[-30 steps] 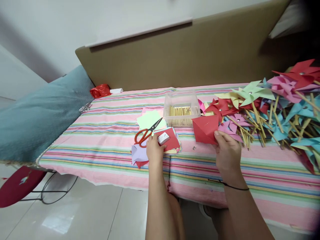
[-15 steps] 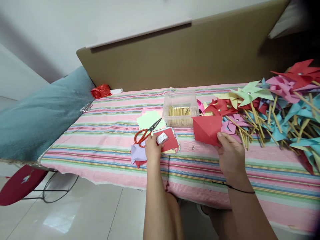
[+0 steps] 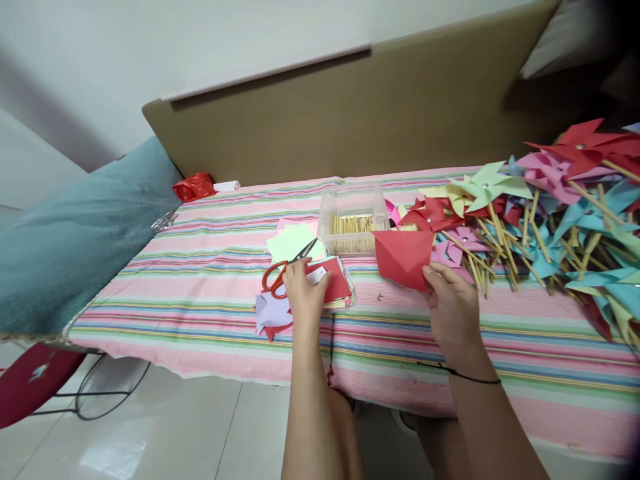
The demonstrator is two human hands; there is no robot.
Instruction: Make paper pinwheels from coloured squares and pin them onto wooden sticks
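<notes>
My right hand [image 3: 450, 300] pinches a red sheet of paper [image 3: 404, 259] at its lower right corner, held up in front of the clear box. My left hand [image 3: 305, 293] reaches over a stack of coloured paper squares topped by a red sheet [image 3: 340, 279], thumb and fingers apart. Under that hand a small white printed packet [image 3: 316, 275] lies on the red sheet, partly covered. Just left of the fingers, orange-handled scissors [image 3: 274, 280] rest with their blades across pale green paper [image 3: 295, 241]. Below them sits a cut lilac piece [image 3: 273, 312] on red paper.
A clear plastic box [image 3: 353, 207] holds many short wooden sticks. Finished paper pinwheels [image 3: 487, 185] on sticks pile up at the right. A red plastic bag [image 3: 194, 187] and a white item [image 3: 227, 186] lie at the back left. Striped cloth [image 3: 200, 267] covers the surface.
The left thumb and fingers have lifted and spread near the white packet. My right hand still holds the red sheet. The whole view has shifted slightly.
</notes>
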